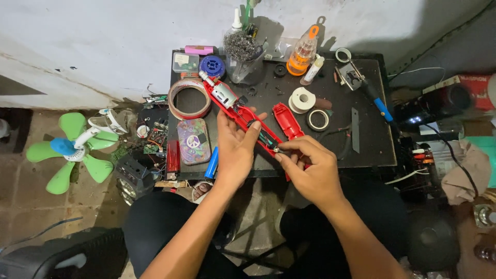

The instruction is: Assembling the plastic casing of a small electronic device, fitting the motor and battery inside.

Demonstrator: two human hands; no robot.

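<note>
Opened red device (235, 111), motor and wiring inside, held in left hand (235, 150)'s grip; right hand (310, 168) pinches its lower end.

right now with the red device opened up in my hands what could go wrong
The left hand alone steadies the opened red device, so it might twist while the right hand works at its lower end. Its loose red cover lies close by and could get knocked. The blue battery at the table edge may roll off.

white wall (103, 31); black table (372, 144); tiled floor (20, 206); dim light
</note>
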